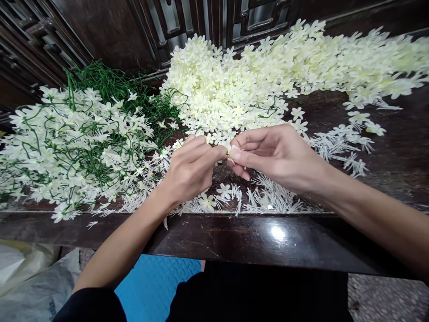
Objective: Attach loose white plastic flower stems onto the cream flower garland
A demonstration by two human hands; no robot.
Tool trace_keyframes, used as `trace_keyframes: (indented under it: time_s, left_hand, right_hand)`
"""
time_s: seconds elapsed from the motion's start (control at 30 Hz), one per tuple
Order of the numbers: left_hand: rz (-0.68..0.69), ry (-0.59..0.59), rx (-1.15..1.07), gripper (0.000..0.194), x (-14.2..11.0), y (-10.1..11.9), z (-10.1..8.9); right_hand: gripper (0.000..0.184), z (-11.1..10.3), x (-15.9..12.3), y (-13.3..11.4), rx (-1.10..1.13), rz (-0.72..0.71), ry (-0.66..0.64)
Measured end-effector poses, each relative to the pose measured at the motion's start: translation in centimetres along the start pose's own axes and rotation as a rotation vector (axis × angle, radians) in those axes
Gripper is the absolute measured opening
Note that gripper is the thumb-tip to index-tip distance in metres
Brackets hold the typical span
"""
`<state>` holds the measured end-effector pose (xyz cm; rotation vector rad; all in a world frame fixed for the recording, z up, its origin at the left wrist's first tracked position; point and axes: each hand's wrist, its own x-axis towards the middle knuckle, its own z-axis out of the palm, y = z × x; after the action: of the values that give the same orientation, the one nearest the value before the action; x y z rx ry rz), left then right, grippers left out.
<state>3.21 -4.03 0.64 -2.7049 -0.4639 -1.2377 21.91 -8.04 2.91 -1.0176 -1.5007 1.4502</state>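
Observation:
Above the bench's front part, my right hand pinches a small white artificial flower between thumb and fingertips. My left hand is closed, with its thumb and forefinger meeting the same flower from the left. Whatever else lies inside the left fingers is hidden. Under and around both hands are loose white flowers and bundles of thin white stamen-like strips. To the left lies a heap of white flowers joined to green stems. Behind the hands spreads a large pile of cream-white blossoms.
Bare green stems are heaped at the back left. All lies on a dark wooden bench with a carved wooden back. Below are a blue mat and plastic bags at the lower left.

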Motion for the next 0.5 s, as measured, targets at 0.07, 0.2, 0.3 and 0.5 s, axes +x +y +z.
trace_keyframes:
  time_s: [0.07,0.2,0.3,0.5]
  left_hand:
    - [0.012,-0.028,0.019,0.018,0.1,-0.1,-0.1]
    - [-0.106,-0.13,0.034,0.008,0.4,-0.3,-0.5]
    - [-0.187,-0.107,0.041,0.014,0.6,-0.3,-0.7]
    - [-0.407,0.135,-0.015,0.013,0.5,-2.0,-1.4]
  right_hand:
    - [0.02,-0.3,0.2,-0.1,-0.001,0.022,-0.013]
    - [0.012,-1.0,0.5,0.1,-0.02,-0.077,0.047]
    - [0.009,-1.5,0.6,0.3,-0.055,-0.141,0.136]
    - [0.014,-2.0,1.0,0.7,-0.054,-0.164,0.282]
